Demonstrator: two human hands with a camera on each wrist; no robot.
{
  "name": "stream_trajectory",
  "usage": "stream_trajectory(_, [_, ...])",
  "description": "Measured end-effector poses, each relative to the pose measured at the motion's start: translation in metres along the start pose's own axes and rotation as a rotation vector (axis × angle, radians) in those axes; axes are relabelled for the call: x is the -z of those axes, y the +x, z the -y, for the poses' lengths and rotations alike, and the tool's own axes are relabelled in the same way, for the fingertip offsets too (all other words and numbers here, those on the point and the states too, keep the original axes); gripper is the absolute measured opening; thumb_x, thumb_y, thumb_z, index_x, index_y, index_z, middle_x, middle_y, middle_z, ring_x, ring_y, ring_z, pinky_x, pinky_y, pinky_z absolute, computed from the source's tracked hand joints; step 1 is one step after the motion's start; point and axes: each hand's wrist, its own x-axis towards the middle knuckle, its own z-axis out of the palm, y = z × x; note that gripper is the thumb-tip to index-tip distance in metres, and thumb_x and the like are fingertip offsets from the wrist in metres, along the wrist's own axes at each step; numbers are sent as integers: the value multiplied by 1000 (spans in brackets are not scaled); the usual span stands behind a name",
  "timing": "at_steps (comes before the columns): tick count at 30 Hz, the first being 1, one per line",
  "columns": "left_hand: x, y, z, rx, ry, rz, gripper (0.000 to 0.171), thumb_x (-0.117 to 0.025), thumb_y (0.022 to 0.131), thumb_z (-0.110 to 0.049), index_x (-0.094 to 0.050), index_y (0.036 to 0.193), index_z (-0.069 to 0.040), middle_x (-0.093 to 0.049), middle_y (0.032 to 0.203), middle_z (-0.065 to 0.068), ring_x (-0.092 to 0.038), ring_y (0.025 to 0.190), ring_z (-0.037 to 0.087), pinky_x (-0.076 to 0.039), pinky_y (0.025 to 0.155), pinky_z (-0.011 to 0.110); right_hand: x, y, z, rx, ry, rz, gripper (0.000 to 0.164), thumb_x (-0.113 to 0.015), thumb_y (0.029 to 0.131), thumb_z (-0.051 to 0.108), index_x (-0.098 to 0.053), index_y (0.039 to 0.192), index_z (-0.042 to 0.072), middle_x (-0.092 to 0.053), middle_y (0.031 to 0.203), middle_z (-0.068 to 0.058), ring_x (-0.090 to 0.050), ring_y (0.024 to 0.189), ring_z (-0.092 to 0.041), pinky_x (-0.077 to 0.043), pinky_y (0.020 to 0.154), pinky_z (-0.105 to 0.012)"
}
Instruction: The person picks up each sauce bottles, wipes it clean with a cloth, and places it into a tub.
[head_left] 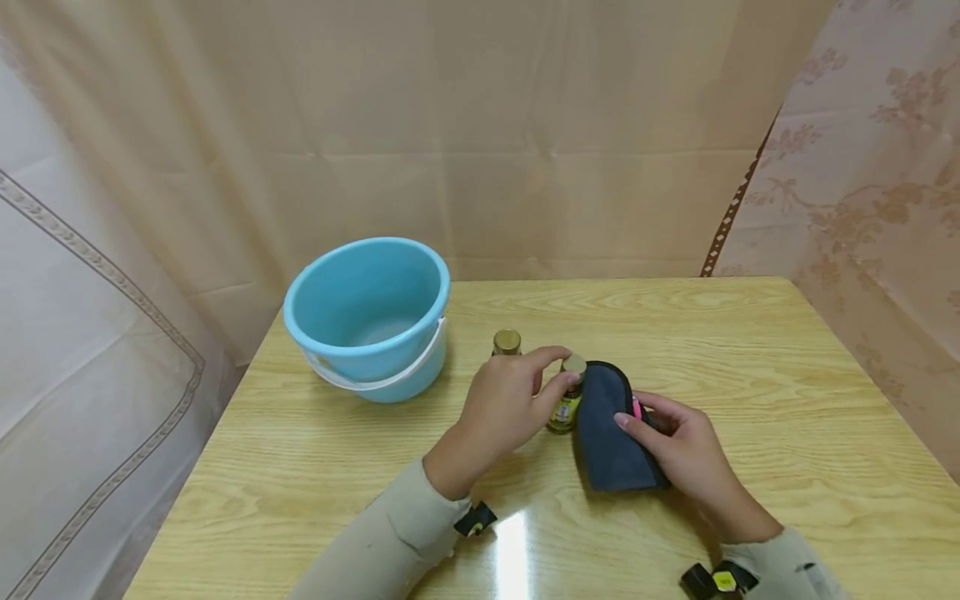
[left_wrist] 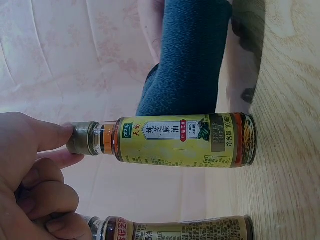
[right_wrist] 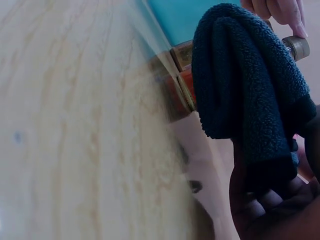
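My left hand (head_left: 504, 402) pinches the cap of a small glass sesame oil bottle (left_wrist: 170, 142) with a yellow label. The bottle is upright, its base at the tabletop. Behind that hand stands a second bottle (head_left: 507, 340) with a gold cap, partly hidden in the head view; its label shows at the bottom of the left wrist view. In my right hand (head_left: 693, 454) is a folded dark blue cloth (head_left: 615, 442), fuzzy in the right wrist view, held close beside the first bottle. Whether cloth and bottle touch I cannot tell. A bit of pink (head_left: 637, 407) shows at the cloth's edge.
A light blue bucket (head_left: 367, 350) with a white handle stands at the back left of the wooden table (head_left: 787, 400). Beige curtains (head_left: 562, 150) hang behind the table, and patterned cloth hangs on both sides. Each wrist wears a black strap.
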Motion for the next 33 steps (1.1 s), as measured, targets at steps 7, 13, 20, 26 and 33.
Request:
stream_trajectory(7, [1,0,0,7,7,1,38,-59,104,-47,-72,131,-22,-44,53,-11,-37,45,4,-30,45,22,0,0,1,-1,-86,-8,52,-76,95,40,-67,137,11,-76,112,-17,-76,86,-14,-62,69,-33])
stream_trajectory(13, [2,0,0,-8,-3,-15,41,-61,103,-48,-70,134,-23,-42,53,-10,-34,44,5,-28,44,22,1,0,2,-4,-179,-20,53,-76,93,45,-69,136,15,-76,116,-15,-74,87,-11,-61,69,-30])
stream_trajectory(20, [0,0,-1,-54,-6,-84,37,-65,102,-46,-72,129,-23,-44,54,-11,-35,45,3,-27,44,20,1,0,1,3,-237,-31,53,-76,93,46,-69,136,15,-76,113,-14,-73,86,-11,-59,69,-28])
stream_trajectory(26, [-2,0,-3,-77,4,-116,26,-65,102,-41,-78,117,-25,-51,56,-14,-41,51,0,-30,46,19,2,-1,4,-18,-185,-17,55,-75,94,47,-68,138,15,-75,118,-15,-74,88,-11,-60,71,-29])
stream_trajectory(33, [-2,1,-2,-68,-4,-115,24,-67,102,-39,-79,118,-26,-47,54,-15,-38,48,0,-28,44,19,2,-6,10,-12,-43,-4,55,-72,97,41,-62,144,13,-76,114,-16,-77,88,-16,-63,70,-35])
